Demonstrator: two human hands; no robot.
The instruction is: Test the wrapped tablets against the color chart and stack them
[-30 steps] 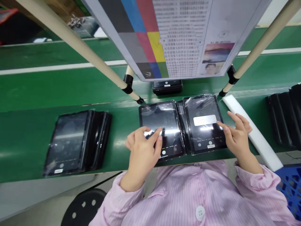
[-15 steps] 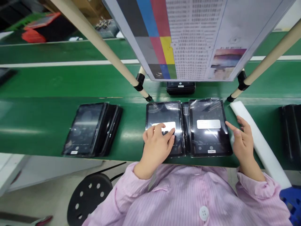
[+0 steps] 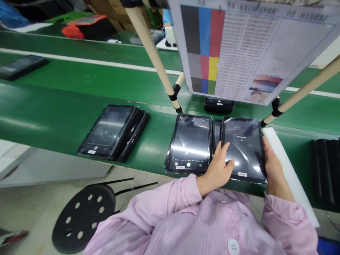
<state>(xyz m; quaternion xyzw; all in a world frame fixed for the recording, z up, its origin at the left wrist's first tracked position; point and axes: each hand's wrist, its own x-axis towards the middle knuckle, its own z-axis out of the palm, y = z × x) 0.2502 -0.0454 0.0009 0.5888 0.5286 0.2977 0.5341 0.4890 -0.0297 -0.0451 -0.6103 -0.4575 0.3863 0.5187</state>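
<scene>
A tablet (image 3: 244,141) in clear film shows a dark screen with a small line of text and a loading ring. My right hand (image 3: 275,168) grips it by its right edge, with part of the fingers hidden behind the side. Over its lower left side, my left hand (image 3: 217,166) lies with the fingers stretched out and apart. A second tablet (image 3: 192,141), left of that hand, displays a row of camera controls along the bottom. Part of another dark device (image 3: 217,129) shows between the two.
Stacked tablets (image 3: 110,129) sit to the left, and more (image 3: 219,105) lie behind, under a printed test chart (image 3: 239,53) on a pipe frame. Right of me are a white foam strip (image 3: 289,173) and a dark stack (image 3: 325,170). A black stool (image 3: 85,216) stands below.
My left hand has moved right, from the left tablet to the right one. My right hand has closed on the right tablet's edge. White pop-ups have gone from both screens. The view has shifted.
</scene>
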